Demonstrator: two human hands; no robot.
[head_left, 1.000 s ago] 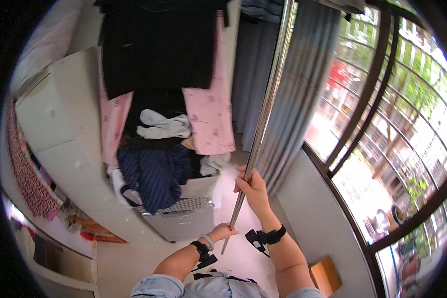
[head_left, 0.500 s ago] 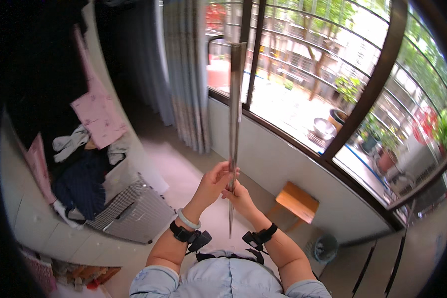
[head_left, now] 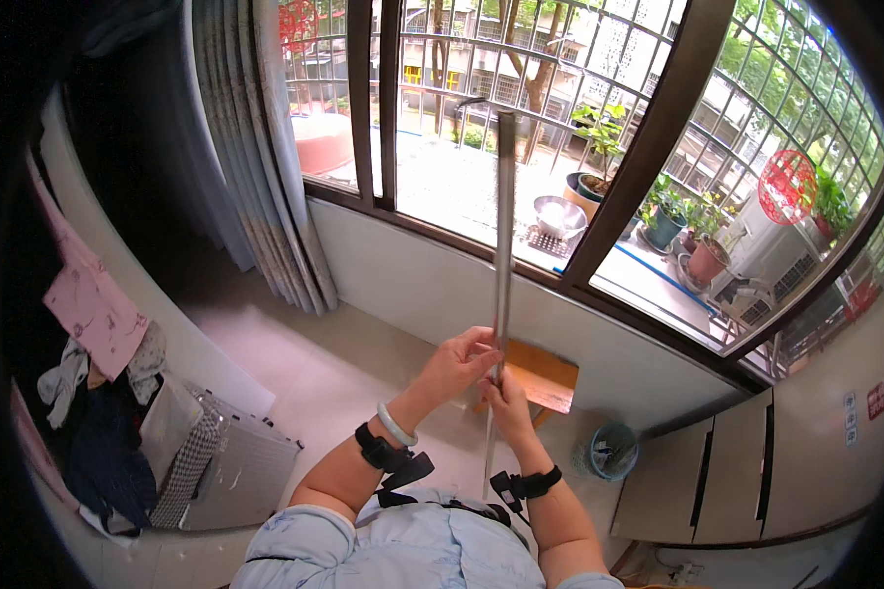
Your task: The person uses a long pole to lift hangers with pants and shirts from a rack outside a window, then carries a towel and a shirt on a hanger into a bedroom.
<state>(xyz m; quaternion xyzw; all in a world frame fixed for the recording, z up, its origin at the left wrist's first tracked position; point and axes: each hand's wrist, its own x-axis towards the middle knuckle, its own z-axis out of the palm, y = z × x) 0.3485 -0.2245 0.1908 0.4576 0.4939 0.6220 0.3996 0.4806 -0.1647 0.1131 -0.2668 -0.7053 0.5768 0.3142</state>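
A long shiny metal hook pole (head_left: 504, 216) stands almost upright in front of me, with a dark bent hook at its top end against the window. My left hand (head_left: 457, 365) pinches the shaft, fingers curled around it. Just below, my right hand (head_left: 508, 404) closes on the same shaft, with the two hands nearly touching. Past them the thin lower end of the pole runs down toward my waist. The pole partly covers a small wooden stool (head_left: 545, 378) standing behind it by the wall.
Ahead is a barred window with a dark frame (head_left: 619, 147); potted plants and a metal bowl (head_left: 560, 218) sit outside. A grey curtain (head_left: 265, 167) hangs left of it. A wastebasket (head_left: 611, 452) and cabinet (head_left: 717, 471) stand right. Clothes and a silver suitcase (head_left: 236, 471) lie left.
My view has swung to the right, so the window, stool and suitcase appear further left. The pole stays in both hands and now points up in front of the middle windowpane.
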